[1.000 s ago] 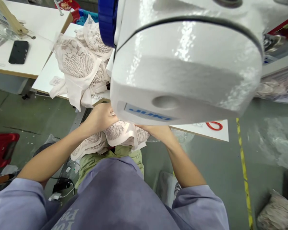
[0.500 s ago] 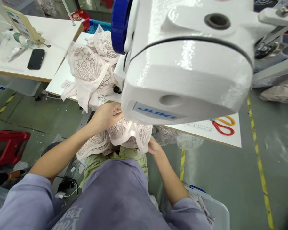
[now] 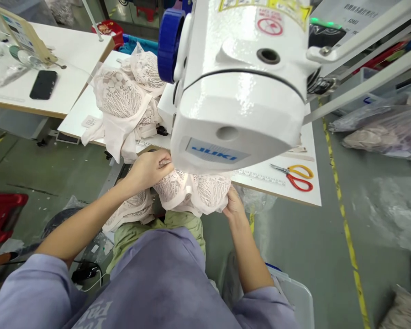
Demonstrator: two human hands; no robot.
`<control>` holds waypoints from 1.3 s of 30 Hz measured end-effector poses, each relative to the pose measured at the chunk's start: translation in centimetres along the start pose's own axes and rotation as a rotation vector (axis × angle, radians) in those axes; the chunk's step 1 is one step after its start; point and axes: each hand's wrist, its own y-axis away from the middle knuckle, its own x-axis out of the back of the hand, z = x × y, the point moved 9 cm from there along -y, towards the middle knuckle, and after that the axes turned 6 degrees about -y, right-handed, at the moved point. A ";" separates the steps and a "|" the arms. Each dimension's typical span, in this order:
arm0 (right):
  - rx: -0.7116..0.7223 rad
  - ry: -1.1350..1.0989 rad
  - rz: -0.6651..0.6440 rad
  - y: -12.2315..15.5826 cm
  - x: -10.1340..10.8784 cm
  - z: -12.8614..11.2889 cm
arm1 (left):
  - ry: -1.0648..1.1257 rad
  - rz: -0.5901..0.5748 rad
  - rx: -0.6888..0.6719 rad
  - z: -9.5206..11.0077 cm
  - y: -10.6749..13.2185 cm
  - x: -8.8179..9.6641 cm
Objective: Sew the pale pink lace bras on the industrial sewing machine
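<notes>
A pale pink lace bra point(image 3: 188, 194) lies under the head of a white sewing machine point(image 3: 233, 123), its two cups facing me at the table's front edge. My left hand point(image 3: 150, 169) is closed, pinching part of the bra just left of the machine head; the fingertips are partly hidden. On the other side, my right hand point(image 3: 233, 203) grips the bra's right cup edge, with some fingers behind the fabric. The needle area is covered by the machine head. Another lace bra point(image 3: 133, 210) rests by my lap at the left.
A pile of lace bras point(image 3: 123, 100) sits left of the machine. Scissors point(image 3: 294, 176) with orange and red handles and a clear ruler point(image 3: 260, 177) lie on the right of the white table. A phone point(image 3: 44, 84) is on the left table. A plastic bin point(image 3: 299, 297) stands on the floor.
My right hand has moved up and to the right, drawing the right cup outward so the bra is spread wider. My left hand keeps its pinch. The camera view has shifted slightly.
</notes>
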 end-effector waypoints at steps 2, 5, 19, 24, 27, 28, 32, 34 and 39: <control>0.092 0.014 0.045 0.2 0.6 -2.3 | -0.113 -0.004 -0.005 0.2 0.7 0.4; 0.172 0.037 0.061 1.8 0.1 -5.1 | -0.239 0.154 -0.079 2.7 3.2 1.8; 0.171 0.718 -0.518 8.5 -14.9 -7.8 | 0.224 -0.235 0.047 3.4 5.8 -3.6; 0.245 0.817 -0.332 5.3 -13.8 -8.0 | 0.167 0.084 0.145 1.1 3.2 -0.9; 0.190 0.772 -0.319 4.0 -13.6 -7.5 | 0.127 0.161 0.143 0.7 2.2 -0.8; 0.183 0.741 -0.326 3.7 -13.5 -7.5 | 0.125 0.174 0.138 0.6 1.9 -0.8; 0.224 0.651 -0.326 2.7 -13.3 -7.8 | 0.135 0.209 0.088 0.2 1.2 -0.8; 0.235 0.637 -0.324 2.4 -13.2 -7.9 | 0.126 0.215 0.073 0.0 1.0 -0.9; 0.235 0.632 -0.341 2.2 -13.2 -7.8 | 0.095 0.216 0.069 -0.1 0.8 -1.0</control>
